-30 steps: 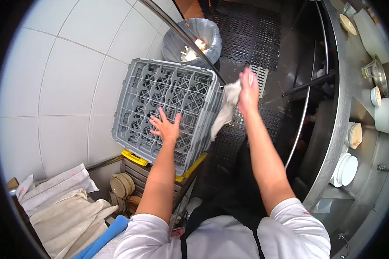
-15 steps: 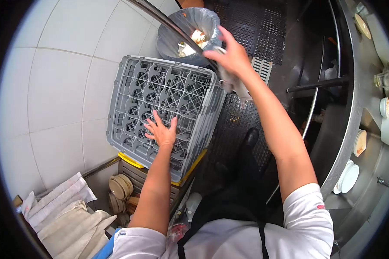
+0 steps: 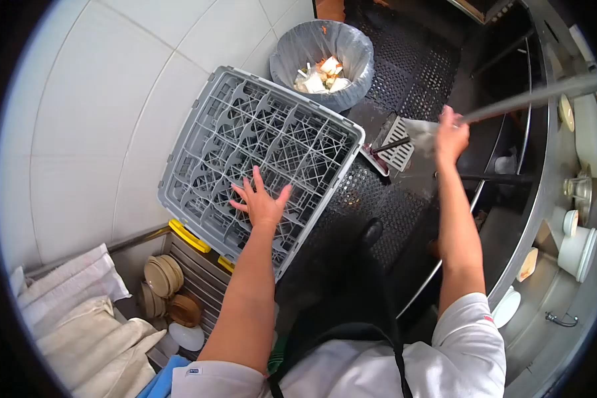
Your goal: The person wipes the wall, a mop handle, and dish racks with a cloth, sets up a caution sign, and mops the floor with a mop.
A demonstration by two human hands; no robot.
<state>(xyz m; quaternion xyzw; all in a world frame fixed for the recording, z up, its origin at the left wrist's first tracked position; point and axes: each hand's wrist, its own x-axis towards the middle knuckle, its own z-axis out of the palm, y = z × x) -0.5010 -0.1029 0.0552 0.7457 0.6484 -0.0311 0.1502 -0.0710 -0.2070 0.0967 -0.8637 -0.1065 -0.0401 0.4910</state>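
Observation:
My left hand (image 3: 262, 202) rests with spread fingers on the top of a grey dish rack (image 3: 285, 147), whose grid has many compartments. The rack stands at an angle beside the tiled wall. To the right of it, my right hand (image 3: 451, 139) is raised over the floor, its fingers closed around the near end of a long grey bar (image 3: 530, 99). Motion blurs this bar, so I cannot tell whether it is rigid or a hose. Below the hand, a pale smear hides part of the floor.
A lined bin (image 3: 288, 56) with food scraps stands beyond the rack. Near a white floor grate (image 3: 397, 149) lies a red-edged cleaning head (image 3: 376, 160). Folded cloths (image 3: 86, 338) and stacked bowls (image 3: 162, 275) sit at lower left. A steel counter (image 3: 544, 295) with dishes runs along the right.
My right hand has moved right, and the grey bar has swung from the upper left to the right side. The rack appears turned clockwise as the view shifts. My left hand stays on it.

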